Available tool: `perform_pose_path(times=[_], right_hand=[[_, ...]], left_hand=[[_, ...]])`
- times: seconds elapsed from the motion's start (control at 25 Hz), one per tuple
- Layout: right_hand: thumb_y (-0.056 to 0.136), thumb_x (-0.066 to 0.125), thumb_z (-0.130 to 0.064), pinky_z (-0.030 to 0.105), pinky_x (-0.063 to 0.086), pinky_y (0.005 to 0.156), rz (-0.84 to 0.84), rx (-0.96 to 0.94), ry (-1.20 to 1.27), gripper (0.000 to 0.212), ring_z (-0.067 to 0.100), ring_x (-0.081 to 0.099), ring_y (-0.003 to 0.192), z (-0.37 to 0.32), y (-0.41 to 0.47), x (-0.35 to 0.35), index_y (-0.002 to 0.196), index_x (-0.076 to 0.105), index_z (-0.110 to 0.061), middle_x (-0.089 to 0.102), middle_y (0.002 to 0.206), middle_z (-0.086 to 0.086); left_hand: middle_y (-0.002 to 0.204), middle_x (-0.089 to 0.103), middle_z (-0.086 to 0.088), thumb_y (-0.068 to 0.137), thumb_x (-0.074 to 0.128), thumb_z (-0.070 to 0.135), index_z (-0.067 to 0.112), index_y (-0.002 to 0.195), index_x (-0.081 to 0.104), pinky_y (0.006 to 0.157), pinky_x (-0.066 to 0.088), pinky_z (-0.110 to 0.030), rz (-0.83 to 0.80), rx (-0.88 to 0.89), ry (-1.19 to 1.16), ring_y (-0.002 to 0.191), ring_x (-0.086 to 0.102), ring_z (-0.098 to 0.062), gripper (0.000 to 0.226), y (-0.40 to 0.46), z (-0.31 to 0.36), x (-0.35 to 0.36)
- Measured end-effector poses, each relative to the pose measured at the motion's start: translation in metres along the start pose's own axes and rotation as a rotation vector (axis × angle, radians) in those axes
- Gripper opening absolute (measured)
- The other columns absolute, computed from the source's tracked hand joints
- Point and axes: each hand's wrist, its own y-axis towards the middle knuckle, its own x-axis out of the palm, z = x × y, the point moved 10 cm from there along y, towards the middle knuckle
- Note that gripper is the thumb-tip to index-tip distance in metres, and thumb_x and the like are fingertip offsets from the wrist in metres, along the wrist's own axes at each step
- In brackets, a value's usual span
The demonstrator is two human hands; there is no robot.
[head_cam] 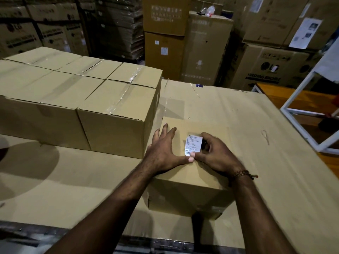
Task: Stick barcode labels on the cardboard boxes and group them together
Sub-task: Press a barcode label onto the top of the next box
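White barcode label (pixel 193 146) flat on top of small cardboard box (pixel 185 197), near the box's middle, print side up. Right hand (pixel 213 155) curled at the label's right edge, fingertips pinching that edge, thumb tip pressed on the lower corner by the barcode. Beaded bracelet (pixel 242 174) on the right wrist. Left hand (pixel 163 153) spread flat on the box top just left of the label, fingers straight and splayed, thumb stretched out to meet the right thumb at the label's bottom edge; nothing gripped. Box standing on a broad cardboard sheet (pixel 256 125) serving as work surface. Just beside, to the left and nearly touching, a grouped block of taped boxes (pixel 78 99), set tightly together in rows. Beyond, stacked warehouse cartons (pixel 201 48), some printed with washing machine markings. At far right, a white metal frame (pixel 302 114) over an orange floor.
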Motion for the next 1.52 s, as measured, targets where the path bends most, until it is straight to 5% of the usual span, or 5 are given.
perform_pose_path(times=[0.28, 0.52, 0.88, 1.04, 1.52], right_hand=[[0.068, 0.078, -0.062, 0.048, 0.060, 0.090, 0.016, -0.009, -0.055, 0.047, 0.019, 0.071, 0.099, -0.001, 0.003, -0.001, 0.104, 0.079, -0.031, 0.076, 0.100, -0.007], [0.080, 0.089, -0.039, 0.046, 0.057, 0.090, 0.042, -0.049, -0.028, 0.019, 0.019, 0.065, 0.100, -0.001, 0.003, -0.002, 0.093, 0.078, -0.031, 0.073, 0.096, -0.011], [0.086, 0.089, -0.021, 0.009, 0.053, 0.085, -0.025, -0.056, 0.086, 0.039, -0.007, 0.071, 0.099, -0.008, -0.004, -0.001, 0.124, 0.078, -0.023, 0.078, 0.107, -0.018], [0.084, 0.089, -0.038, 0.036, 0.056, 0.081, 0.019, -0.076, -0.018, 0.016, 0.012, 0.066, 0.096, -0.006, -0.002, -0.003, 0.097, 0.082, -0.032, 0.075, 0.094, -0.014], [0.085, 0.088, -0.027, 0.047, 0.061, 0.087, -0.013, -0.082, 0.168, 0.008, 0.013, 0.072, 0.094, -0.009, -0.008, -0.001, 0.092, 0.083, -0.028, 0.080, 0.095, -0.011]], left_hand=[[0.177, -0.015, 0.012, 0.066, 0.081, 0.081, 0.033, 0.170, 0.008, 0.126, 0.021, -0.067, -0.016, -0.016, -0.018, 0.163, -0.014, -0.020, 0.136, 0.002, -0.003, 0.001], [0.176, -0.019, 0.011, 0.066, 0.082, 0.079, 0.032, 0.171, 0.003, 0.127, 0.017, -0.066, -0.060, -0.014, 0.007, 0.163, -0.018, -0.023, 0.139, 0.000, 0.000, 0.002], [0.171, -0.033, 0.009, 0.066, 0.091, 0.063, 0.031, 0.169, -0.010, 0.127, -0.001, -0.060, -0.276, -0.008, 0.050, 0.158, -0.030, -0.027, 0.148, -0.001, 0.000, 0.002], [0.171, -0.032, 0.011, 0.065, 0.091, 0.063, 0.033, 0.169, -0.008, 0.127, -0.001, -0.060, -0.278, -0.019, 0.037, 0.159, -0.029, -0.025, 0.147, -0.001, -0.002, 0.002], [0.174, -0.012, 0.025, 0.066, 0.082, 0.073, 0.044, 0.168, 0.013, 0.123, 0.026, -0.063, -0.136, -0.101, -0.003, 0.159, 0.008, -0.031, 0.127, -0.017, -0.012, -0.001]])
